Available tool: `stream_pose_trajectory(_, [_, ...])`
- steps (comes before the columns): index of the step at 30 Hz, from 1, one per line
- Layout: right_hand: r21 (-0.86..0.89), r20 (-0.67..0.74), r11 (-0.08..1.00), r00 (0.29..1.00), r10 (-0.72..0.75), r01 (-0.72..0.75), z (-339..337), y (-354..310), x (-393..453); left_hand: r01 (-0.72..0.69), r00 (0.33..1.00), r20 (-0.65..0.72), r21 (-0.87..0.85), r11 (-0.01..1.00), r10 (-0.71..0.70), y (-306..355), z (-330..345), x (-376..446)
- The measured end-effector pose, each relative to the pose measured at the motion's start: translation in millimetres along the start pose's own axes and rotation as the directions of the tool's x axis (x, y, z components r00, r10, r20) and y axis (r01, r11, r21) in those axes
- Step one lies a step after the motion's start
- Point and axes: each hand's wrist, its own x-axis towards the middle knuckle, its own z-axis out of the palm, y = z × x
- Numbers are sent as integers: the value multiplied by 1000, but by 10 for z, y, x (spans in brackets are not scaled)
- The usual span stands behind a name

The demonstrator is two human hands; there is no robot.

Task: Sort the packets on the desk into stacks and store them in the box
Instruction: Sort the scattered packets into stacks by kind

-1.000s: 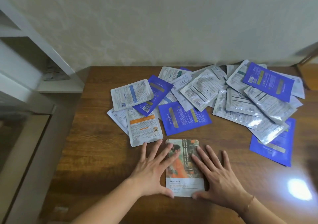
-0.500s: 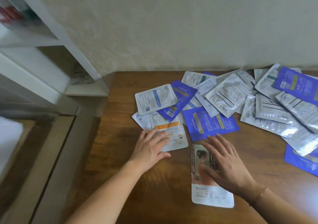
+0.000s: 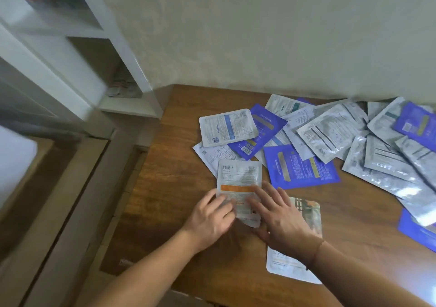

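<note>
Orange-striped packet [image 3: 238, 184] under both flat hands

orange-band packet [image 3: 238, 184]: flat, desk's near side | blue/silver packets [image 3: 330, 141]: scattered, overlapping, apparently unsorted

- We have bare wood on the near left of the desk [image 3: 165, 212], from the left edge in to our left hand [image 3: 210, 221].
- Our right hand [image 3: 280, 224] lies over the picture packet [image 3: 306, 212], just beside the orange-banded packet [image 3: 238, 184] that both hands touch.
- Ahead, the heap of blue and silver packets [image 3: 330, 136] covers the far right of the desk up to the wall [image 3: 259, 35].
- Between the blue packet [image 3: 299, 167] and the picture packet runs a narrow bare strip.
- On the left, the white shelf unit [image 3: 127, 103] stands just beside the desk's far corner.
- More bare wood lies to the right of the picture packet, bounded by silver packets.
</note>
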Motion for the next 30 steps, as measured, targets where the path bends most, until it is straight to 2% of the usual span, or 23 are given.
stream_pose_trajectory(4, [-73, 7, 992, 995, -101, 101, 69, -32, 38, 31, 999, -8, -35, 999, -31, 4, -41, -65])
stream_pose_trajectory(6, [-102, 17, 985, 991, -136, 137, 97, -32, 18, 41, 999, 10, -115, 993, -40, -23, -78, -76])
stream_pose_trajectory(8, [-140, 6, 974, 984, -176, 176, 123, -37, -4, 66, 993, 114, -227, 972, -40, -81, -101, -130])
stream_pose_trajectory(11, [-215, -21, 945, 966, -256, 246, 171, -27, 2, 158, 941, 334, -285, 946, -56, -154, -115, -260])
stream_pose_trajectory(13, [-243, -42, 935, 960, -277, 259, 185, -19, 26, 207, 922, 379, -302, 930, -82, -158, -128, -300])
stream_pose_trajectory(19, [-225, -108, 946, 959, -262, 233, 163, 0, 76, 265, 934, 326, -357, 896, -146, -107, -99, -263])
stream_pose_trajectory(21, [-130, -235, 972, 947, -220, 194, 66, -40, 104, 268, 960, 190, -389, 881, -208, -98, -132, -231])
stream_pose_trajectory(23, [60, -363, 986, 924, -124, 156, -148, -97, 108, 282, 941, -39, -454, 845, -335, -92, -251, -100])
stream_pose_trajectory(25, [350, -405, 930, 913, 43, 111, -419, -130, 45, 298, 874, -162, -565, 769, -458, -83, -486, 137])
stream_pose_trajectory(26, [500, -368, 864, 918, 150, 59, -556, -122, -7, 315, 847, -147, -634, 706, -510, -79, -647, 284])
stream_pose_trajectory(27, [626, -279, 780, 925, 257, -27, -679, -104, -64, 348, 822, -76, -718, 603, -565, -71, -822, 443])
stream_pose_trajectory(28, [722, -159, 680, 927, 340, -126, -805, -94, -114, 399, 786, 40, -796, 455, -617, -73, -979, 598])
stream_pose_trajectory(30, [828, 62, 480, 898, 435, -290, -934, -57, -240, 477, 702, 306, -873, 106, -643, -86, -1142, 864])
